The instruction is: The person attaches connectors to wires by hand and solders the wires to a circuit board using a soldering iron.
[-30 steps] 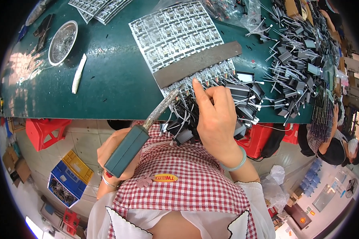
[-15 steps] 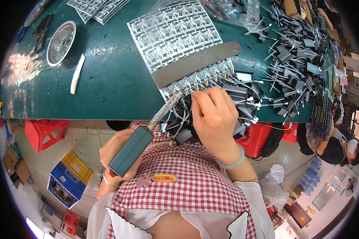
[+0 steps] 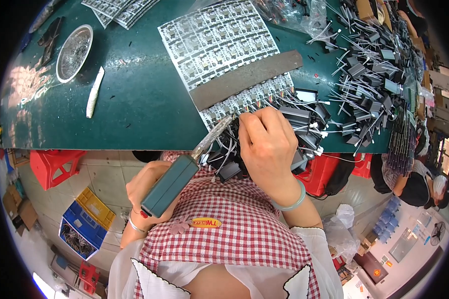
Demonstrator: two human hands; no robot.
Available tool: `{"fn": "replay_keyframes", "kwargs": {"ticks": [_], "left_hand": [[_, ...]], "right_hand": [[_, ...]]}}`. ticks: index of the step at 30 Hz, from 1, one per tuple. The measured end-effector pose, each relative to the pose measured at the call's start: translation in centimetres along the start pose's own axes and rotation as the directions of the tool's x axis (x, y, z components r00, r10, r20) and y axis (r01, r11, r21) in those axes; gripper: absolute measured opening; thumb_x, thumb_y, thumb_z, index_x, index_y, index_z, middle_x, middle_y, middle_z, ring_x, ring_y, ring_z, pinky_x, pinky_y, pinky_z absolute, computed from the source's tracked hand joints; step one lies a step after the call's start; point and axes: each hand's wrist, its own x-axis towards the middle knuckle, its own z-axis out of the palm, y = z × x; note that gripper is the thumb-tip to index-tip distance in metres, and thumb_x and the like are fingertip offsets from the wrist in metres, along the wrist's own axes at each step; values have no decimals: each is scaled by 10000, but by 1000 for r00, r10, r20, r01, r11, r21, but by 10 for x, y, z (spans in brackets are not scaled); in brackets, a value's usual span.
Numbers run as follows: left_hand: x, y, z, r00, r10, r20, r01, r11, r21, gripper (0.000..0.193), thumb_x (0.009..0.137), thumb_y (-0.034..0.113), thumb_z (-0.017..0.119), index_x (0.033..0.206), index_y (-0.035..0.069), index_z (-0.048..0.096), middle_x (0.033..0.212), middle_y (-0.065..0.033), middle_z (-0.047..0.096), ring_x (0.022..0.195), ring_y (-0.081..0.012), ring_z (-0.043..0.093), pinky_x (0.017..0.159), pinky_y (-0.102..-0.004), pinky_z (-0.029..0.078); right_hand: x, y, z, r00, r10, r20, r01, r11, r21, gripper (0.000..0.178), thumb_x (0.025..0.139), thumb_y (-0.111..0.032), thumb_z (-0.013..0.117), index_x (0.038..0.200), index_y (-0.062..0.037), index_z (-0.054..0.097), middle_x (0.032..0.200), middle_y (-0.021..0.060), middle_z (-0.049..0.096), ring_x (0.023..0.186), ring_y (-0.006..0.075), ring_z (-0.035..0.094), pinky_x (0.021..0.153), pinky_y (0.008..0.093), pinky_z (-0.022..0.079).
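Observation:
My left hand is closed around the green handle of a soldering iron. Its long metal tip reaches up to the near edge of a sheet of white circuit boards. My right hand pinches a thin wire at that edge, close beside the iron's tip; the fingers mostly hide the wire. Across the sheet lies a flat brown bar. Black housings with white leads crowd around and under my right hand, and some wire ends meet the boards along the near row.
A metal bowl and a white stick-like piece lie left on the green table. More circuit sheets are at the far left. Housings with leads heap up at right. Below stand a red stool and a blue crate.
The soldering iron has shifted slightly right and upward, bringing its tip closer to my right fingertips. My right hand has barely moved, still pinching at the board edge.

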Motion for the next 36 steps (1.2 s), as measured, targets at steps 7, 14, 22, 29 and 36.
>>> {"fn": "replay_keyframes", "kwargs": {"ticks": [7,14,22,29,36], "left_hand": [[2,-1,-1,1000,9,16,-10,1000,26,197,735,-1,791,884,-63,677,850,-171,670,695,-286,687,588,-330,527],[2,-1,-2,1000,18,4,-19,999,48,181,727,-4,788,862,-55,679,831,-161,660,655,-271,669,548,-323,507],[-5,3,-9,1000,-16,-21,17,1000,11,259,724,29,764,953,-63,685,873,-167,681,690,-274,681,603,-328,518],[-8,4,-11,998,-45,-41,45,999,-7,339,737,46,754,1054,-58,693,956,-178,708,789,-273,702,707,-344,543],[-3,12,-14,998,-31,-46,33,999,27,370,743,45,749,1093,-54,686,967,-161,704,810,-265,687,753,-341,535]], "right_hand": [[0,1,1,1000,-6,-10,6,1000,-7,113,735,-5,699,808,-46,623,781,57,511,715,223,554,616,341,438],[1,0,1,1000,-13,-9,13,1000,-12,108,730,-2,691,793,-37,610,769,64,493,710,226,546,613,343,435],[0,-1,-2,1000,15,26,-15,1000,-17,161,741,40,752,868,-22,675,797,82,562,710,253,596,615,368,478],[0,0,-19,988,-63,141,73,995,-65,157,746,-56,633,901,-32,634,844,68,520,810,238,557,665,347,423],[-6,-3,-80,963,-51,265,80,992,-102,335,744,-93,644,1068,-11,661,977,81,607,856,241,587,685,356,469]]}}
